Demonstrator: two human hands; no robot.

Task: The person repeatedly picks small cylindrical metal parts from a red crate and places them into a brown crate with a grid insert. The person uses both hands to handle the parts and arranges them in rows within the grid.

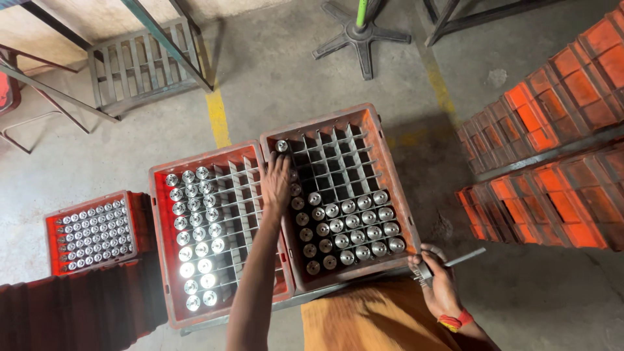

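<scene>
Left hand (pixel 277 184): fingers loosely curled, reaching fwd over divider wall btw two red crates, nothing visibly held. Metal cylinder (pixel 281 146) just beyond fingertips, upright. Right hand (pixel 439 279): closed on metal tool (pixel 455 261), farther off.

A grey concrete floor (pixel 312 97) is seen, marked with a worn yellow line (pixel 218 117). A grey plastic pallet (pixel 140 65) is laid flat near the top left corner. A black star-shaped chair base (pixel 361 39) is set at the top edge. Stacks of orange crates (pixel 552 149) are lined up along the right edge. Bright light is thrown across the top left.
</scene>
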